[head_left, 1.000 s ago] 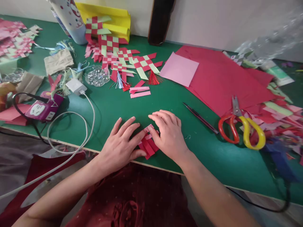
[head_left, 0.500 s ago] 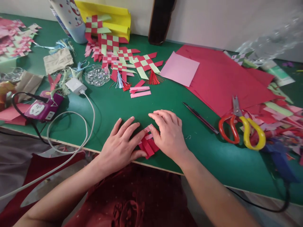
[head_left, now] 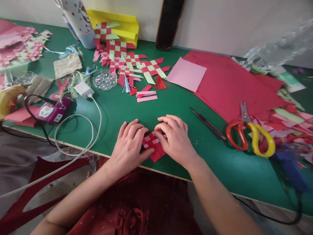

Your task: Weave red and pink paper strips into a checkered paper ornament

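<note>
Left hand (head_left: 129, 142): grip wide, seemingly steadying woven paper (head_left: 156, 154) | Right hand (head_left: 175, 140): thumb pressing (closure can't be told) | worktop's (head_left: 114, 112) near edge

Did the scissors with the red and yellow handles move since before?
No. Judged against the big red paper, the scissors lie in the same spot, blades over its edge. Only the camera's view shifted a little.
</note>
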Action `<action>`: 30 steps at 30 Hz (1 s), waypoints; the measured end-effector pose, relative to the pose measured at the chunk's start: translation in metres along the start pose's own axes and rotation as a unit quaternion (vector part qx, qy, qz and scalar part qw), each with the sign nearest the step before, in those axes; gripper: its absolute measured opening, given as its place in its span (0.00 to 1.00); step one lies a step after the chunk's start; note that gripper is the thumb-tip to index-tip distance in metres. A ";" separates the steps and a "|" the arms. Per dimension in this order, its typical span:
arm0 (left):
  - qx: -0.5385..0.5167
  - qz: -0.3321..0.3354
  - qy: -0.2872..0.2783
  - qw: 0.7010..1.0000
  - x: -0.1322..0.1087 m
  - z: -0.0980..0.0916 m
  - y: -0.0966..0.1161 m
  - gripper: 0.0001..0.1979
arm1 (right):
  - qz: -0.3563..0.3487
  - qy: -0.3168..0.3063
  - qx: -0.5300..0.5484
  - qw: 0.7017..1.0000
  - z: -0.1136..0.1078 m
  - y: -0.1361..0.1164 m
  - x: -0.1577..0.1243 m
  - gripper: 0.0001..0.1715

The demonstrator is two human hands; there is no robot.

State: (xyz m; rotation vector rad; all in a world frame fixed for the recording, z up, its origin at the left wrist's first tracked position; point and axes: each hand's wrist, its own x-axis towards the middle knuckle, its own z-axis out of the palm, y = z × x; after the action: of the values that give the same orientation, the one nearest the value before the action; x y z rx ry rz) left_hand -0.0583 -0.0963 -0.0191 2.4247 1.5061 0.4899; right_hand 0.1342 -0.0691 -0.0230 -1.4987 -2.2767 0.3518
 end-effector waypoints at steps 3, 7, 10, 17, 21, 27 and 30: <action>0.002 0.005 -0.005 1.000 0.001 -0.001 -0.001 0.21 | -0.003 -0.001 0.021 1.000 -0.001 0.000 0.000 0.02; 0.004 0.002 -0.006 1.000 0.009 -0.005 -0.001 0.20 | -0.018 0.000 0.059 0.998 -0.004 0.001 -0.001 0.04; -0.004 -0.020 -0.021 1.000 0.017 -0.008 0.003 0.16 | -0.029 -0.014 0.082 0.996 -0.006 0.001 0.000 0.05; -0.053 -0.028 -0.035 0.998 0.025 -0.005 0.006 0.05 | -0.037 -0.001 0.109 0.993 -0.006 0.004 -0.001 0.06; -0.064 -0.015 -0.012 0.998 0.022 -0.003 0.004 0.04 | -0.031 0.003 0.112 0.993 -0.006 0.004 -0.001 0.06; -0.086 -0.015 0.008 0.996 0.022 -0.003 0.004 0.06 | -0.023 0.002 0.113 0.993 -0.007 0.004 0.000 0.05; -0.086 -0.008 0.015 0.996 0.021 -0.002 0.003 0.06 | -0.033 -0.002 0.096 0.995 -0.005 0.004 0.000 0.06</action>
State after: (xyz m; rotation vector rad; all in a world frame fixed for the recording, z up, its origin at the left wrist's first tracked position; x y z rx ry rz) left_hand -0.0482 -0.0785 -0.0135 2.2821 1.4302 0.6267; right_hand 0.1400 -0.0680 -0.0199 -1.3254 -2.2179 0.5384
